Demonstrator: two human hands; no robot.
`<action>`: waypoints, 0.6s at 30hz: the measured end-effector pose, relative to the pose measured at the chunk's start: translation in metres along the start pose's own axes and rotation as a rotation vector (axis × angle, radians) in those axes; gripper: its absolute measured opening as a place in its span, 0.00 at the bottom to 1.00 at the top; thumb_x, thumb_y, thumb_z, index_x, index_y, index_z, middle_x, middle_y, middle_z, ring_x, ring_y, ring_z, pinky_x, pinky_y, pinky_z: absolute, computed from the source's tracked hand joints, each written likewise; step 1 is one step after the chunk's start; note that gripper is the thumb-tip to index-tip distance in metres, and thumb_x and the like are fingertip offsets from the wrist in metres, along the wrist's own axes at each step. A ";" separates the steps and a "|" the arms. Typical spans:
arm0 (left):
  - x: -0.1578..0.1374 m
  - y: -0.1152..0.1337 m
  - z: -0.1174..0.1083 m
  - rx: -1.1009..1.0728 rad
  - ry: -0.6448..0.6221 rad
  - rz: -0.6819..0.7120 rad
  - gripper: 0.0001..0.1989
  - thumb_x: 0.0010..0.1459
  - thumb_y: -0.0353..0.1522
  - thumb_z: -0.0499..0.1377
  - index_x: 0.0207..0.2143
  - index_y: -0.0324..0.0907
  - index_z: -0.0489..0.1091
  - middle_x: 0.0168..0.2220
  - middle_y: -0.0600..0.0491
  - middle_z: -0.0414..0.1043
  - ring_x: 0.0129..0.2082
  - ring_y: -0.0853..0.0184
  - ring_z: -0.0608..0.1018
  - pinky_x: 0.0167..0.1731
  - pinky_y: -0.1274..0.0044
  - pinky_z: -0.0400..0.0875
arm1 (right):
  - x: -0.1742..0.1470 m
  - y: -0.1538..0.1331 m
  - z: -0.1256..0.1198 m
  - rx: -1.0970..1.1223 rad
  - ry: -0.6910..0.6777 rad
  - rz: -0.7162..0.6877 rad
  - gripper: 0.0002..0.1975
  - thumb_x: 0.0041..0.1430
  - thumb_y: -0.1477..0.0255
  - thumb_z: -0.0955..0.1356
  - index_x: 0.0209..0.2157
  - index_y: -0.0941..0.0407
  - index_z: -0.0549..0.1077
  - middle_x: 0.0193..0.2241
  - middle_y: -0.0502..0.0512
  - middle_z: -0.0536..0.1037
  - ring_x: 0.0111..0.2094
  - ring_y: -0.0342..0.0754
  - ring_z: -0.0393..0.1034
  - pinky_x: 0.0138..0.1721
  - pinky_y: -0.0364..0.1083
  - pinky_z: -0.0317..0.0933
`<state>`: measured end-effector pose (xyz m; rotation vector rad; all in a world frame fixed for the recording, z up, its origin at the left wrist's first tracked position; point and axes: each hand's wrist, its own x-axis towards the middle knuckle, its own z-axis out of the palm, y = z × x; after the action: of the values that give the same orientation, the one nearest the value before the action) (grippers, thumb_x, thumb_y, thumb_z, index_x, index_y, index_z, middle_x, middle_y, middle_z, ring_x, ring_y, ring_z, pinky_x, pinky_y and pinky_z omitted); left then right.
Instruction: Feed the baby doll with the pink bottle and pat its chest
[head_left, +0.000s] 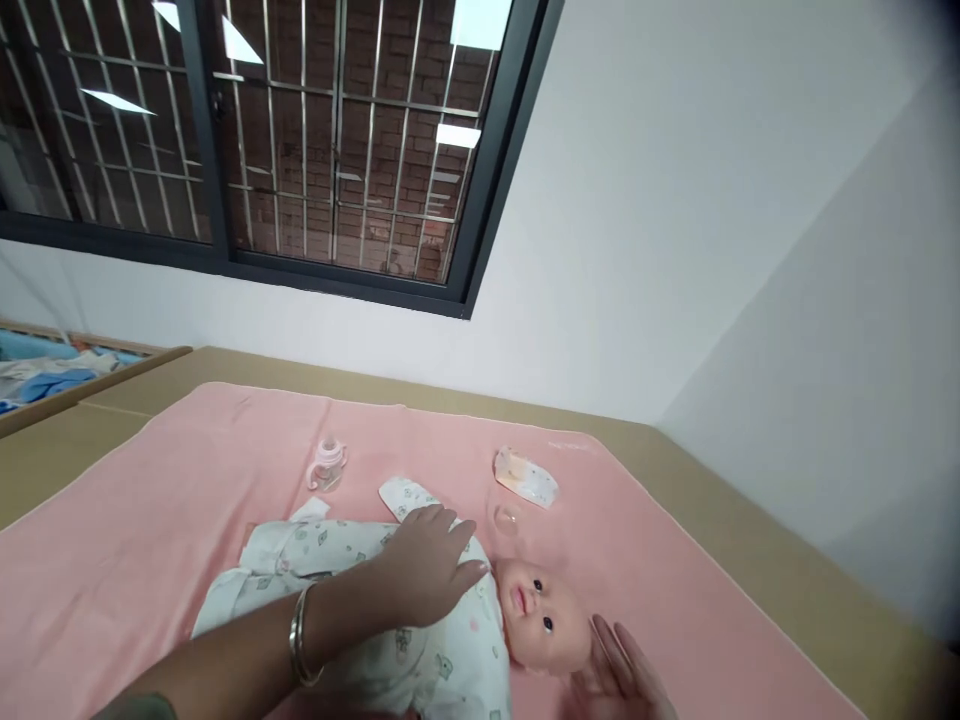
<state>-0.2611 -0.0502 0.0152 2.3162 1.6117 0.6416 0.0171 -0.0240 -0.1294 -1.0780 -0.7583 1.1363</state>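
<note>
A baby doll (544,620) lies on its back, its head toward the right, dressed in a white printed outfit (450,650). My left hand (427,565) rests on the doll's chest, palm down with the fingers stretched out. Silver bangles (300,636) circle that wrist. Beside the top of the doll's head is my right hand (619,670), its fingers extended and slightly blurred. The fingertips are close to the head; whether they touch it I cannot tell. The bottom edge cuts off part of the right hand.
Under the doll spreads a pink mat (225,440) on a tan surface (720,510). Behind lie a two-handled baby bottle (328,463), a white printed packet or cloth (526,478) and a small clear item (507,517). A blue-lined bin (60,375) holds cloths at left.
</note>
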 end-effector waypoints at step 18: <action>0.028 -0.061 0.032 -0.118 -0.164 -0.070 0.24 0.70 0.44 0.45 0.55 0.44 0.73 0.52 0.40 0.74 0.53 0.50 0.75 0.54 0.58 0.69 | -0.003 -0.027 0.075 0.410 0.240 0.444 0.15 0.47 0.67 0.71 0.38 0.58 0.75 0.34 0.53 0.81 0.36 0.49 0.76 0.38 0.46 0.73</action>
<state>-0.2881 -0.0010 -0.0339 2.1575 1.5312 0.5026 -0.0423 -0.0075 -0.0793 -1.0285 -0.0818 1.4272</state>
